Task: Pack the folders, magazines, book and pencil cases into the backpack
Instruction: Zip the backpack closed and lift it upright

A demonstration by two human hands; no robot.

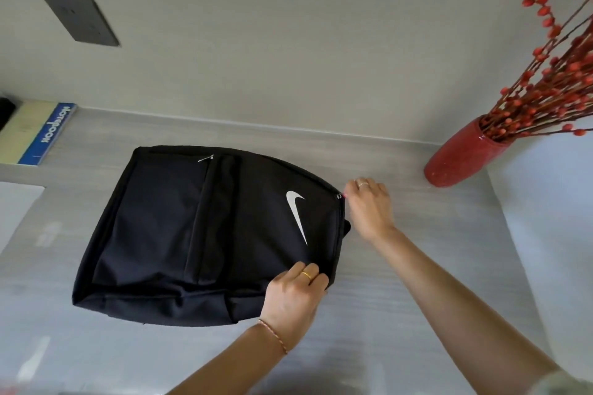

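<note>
A black backpack [179, 234] with a white swoosh logo lies flat on the grey table [417, 266], its top pointing right. My left hand [295, 295] pinches the fabric at the bag's near right corner. At the top right edge, my right hand [369, 205] grips the zipper pull [339, 196] of the main compartment between its fingertips. The zipper looks closed along the visible edge. A second zipper pull [205, 158] shows on the front pocket. A notebook [35, 133] with a blue spine lies at the far left.
A red vase [462, 157] with red berry branches stands at the back right, close to my right hand. A white sheet [16, 212] lies at the left edge. The wall [288, 42] rises right behind the table.
</note>
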